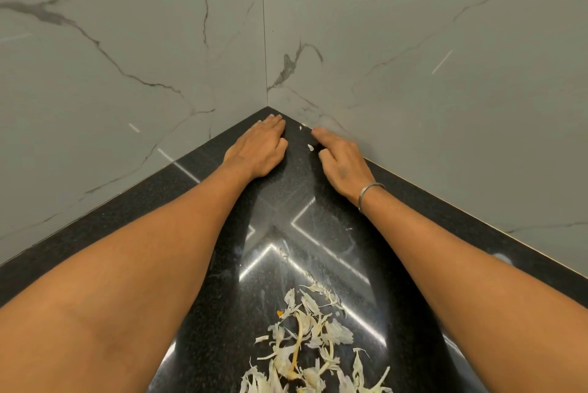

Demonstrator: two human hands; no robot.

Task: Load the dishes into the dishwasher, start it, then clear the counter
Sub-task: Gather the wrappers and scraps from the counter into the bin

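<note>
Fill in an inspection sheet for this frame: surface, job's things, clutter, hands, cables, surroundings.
Surface: black polished counter, corner section, glossy with light reflections.
Job's things: no dishes or dishwasher in view; pale peels lie heaped on the counter between the forearms.
Clutter: small scraps between the hands, near the corner.
Hands: left hand and right hand rest on the counter with fingers straight, holding nothing; bangle on the right wrist.
Cables: nothing seen.
Surroundings: grey veined walls meeting at the corner.
</note>
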